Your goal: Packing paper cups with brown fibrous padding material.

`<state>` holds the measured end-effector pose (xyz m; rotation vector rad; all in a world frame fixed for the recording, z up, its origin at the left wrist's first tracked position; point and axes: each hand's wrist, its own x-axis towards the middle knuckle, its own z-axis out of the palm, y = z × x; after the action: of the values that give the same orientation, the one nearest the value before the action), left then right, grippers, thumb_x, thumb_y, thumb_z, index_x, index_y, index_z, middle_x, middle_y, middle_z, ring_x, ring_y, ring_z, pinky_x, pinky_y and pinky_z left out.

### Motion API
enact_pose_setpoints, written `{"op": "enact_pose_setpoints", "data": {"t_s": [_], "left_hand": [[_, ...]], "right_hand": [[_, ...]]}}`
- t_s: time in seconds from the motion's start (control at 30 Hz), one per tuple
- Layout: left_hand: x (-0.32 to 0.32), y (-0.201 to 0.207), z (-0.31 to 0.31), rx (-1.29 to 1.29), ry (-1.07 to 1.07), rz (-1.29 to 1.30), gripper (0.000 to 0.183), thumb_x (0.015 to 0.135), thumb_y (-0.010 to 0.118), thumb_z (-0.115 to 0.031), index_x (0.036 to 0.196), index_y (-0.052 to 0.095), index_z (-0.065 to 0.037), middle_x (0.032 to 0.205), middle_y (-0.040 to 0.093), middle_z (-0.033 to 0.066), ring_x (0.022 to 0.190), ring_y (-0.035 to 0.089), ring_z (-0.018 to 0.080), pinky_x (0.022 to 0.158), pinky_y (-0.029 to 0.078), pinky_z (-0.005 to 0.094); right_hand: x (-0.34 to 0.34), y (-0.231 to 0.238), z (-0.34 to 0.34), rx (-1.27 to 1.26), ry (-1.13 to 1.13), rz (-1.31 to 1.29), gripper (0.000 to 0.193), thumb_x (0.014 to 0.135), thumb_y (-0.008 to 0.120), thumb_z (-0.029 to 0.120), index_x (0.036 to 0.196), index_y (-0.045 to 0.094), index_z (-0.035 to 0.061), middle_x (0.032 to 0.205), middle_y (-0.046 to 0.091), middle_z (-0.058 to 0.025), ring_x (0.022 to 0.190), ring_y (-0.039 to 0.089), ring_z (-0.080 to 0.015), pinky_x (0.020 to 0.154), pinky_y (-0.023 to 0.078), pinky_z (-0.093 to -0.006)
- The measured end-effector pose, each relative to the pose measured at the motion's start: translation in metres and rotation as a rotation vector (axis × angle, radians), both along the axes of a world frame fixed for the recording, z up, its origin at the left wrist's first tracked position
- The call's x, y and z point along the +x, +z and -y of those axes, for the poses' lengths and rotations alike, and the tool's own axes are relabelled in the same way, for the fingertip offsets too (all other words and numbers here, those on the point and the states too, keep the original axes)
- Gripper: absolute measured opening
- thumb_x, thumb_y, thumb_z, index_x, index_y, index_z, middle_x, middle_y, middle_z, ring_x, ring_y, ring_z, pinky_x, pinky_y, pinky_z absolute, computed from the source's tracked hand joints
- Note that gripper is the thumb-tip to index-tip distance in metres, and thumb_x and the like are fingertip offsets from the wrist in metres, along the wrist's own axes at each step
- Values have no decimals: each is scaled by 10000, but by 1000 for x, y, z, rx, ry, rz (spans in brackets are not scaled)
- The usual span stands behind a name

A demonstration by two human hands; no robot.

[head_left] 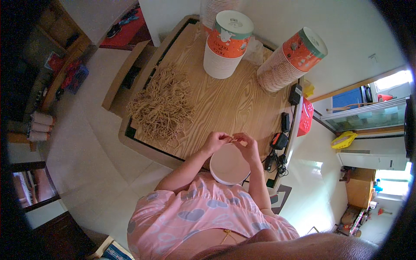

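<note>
A white paper bucket [230, 167] stands open side up against my lap at the table's near edge. At its far rim my left hand [217, 142] and my right hand [247, 146] meet, the fingers of both closed in a pinch. Between the fingertips shows a small bit of tan cord [232, 140]; most of it is hidden by the fingers. Left of my hands lies a loose, tangled pile of tan cords [162, 103] on the wood-grain table [223, 110].
Tall nested stacks of orange and green printed buckets stand at the back middle [229, 41] and back right [292, 58], with another white stack [216, 11] behind. Black power adapters [279, 141] and cables line the right edge. A red plastic stool [306, 116] is beyond it.
</note>
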<state>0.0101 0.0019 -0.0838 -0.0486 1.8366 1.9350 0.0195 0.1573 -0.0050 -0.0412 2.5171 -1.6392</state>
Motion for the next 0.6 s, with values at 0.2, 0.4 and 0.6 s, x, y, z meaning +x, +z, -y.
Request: {"op": "enact_pose_setpoints", "data": {"t_s": [0.2, 0.4, 0.6], "left_hand": [[-1, 5, 1, 15, -9, 4, 127, 835, 604, -137, 893, 644, -31, 799, 629, -2, 729, 564, 80, 659, 462, 239], [1, 7, 0, 37, 85, -177, 176, 756, 661, -33, 926, 616, -33, 802, 652, 52, 728, 618, 112, 654, 491, 232], [3, 18, -4, -45, 55, -279, 186, 771, 643, -28, 952, 603, -44, 817, 634, 12, 705, 574, 82, 648, 470, 230]], "right_hand": [[-2, -3, -2, 127, 71, -81, 103, 733, 638, -4, 835, 626, 3, 772, 629, -72, 720, 591, -139, 669, 473, -255], [-1, -3, -1, 91, 41, -43, 81, 733, 638, -1, 810, 615, -10, 731, 626, -66, 694, 579, -120, 663, 471, -255], [-1, -4, -4, 114, 37, -22, 89, 750, 631, 5, 837, 622, -4, 751, 636, -64, 713, 582, -111, 681, 471, -253]]}}
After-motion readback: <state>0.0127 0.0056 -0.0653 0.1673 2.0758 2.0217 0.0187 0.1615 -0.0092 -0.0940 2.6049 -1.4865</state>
